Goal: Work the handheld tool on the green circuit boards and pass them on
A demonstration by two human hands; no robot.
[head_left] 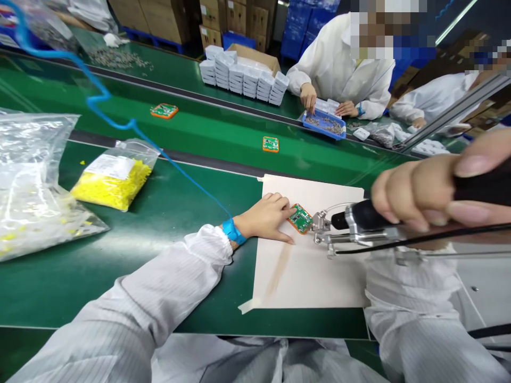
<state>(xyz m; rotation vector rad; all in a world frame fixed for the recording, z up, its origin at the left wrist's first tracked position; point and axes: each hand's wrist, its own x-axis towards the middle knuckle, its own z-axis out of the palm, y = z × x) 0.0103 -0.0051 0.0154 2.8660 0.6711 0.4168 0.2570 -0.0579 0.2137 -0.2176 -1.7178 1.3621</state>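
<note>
While the fingertips of the left hand (pixel 266 215) press flat on its near edge, a small green circuit board in an orange frame (pixel 301 218) lies on a beige paper sheet (pixel 311 266) taped to the green work table (pixel 159 213). That board is roughly square with rounded corners, its green face dotted with tiny pale components. The left fingers are spread and extended, pinning the board rather than wrapping it. A blue wrist strap (pixel 232 231) circles that wrist, with a coiled blue cord (pixel 120 125) running off up-left.

Close to the camera, the right hand (pixel 435 189) has its fingers curled tight around a black-and-silver powered screwdriver (pixel 359 221), whose metal tip sits just beside the board's right edge; whether it touches cannot be told.

Farther left lie a clear bag of yellow parts (pixel 114 178) and a larger clear plastic bag (pixel 32 181). Two more orange-framed boards (pixel 164 110) rest on the green belt beyond, near stacked white trays (pixel 243 80). Across the belt, another person's hands work at a blue tray (pixel 324 123).
</note>
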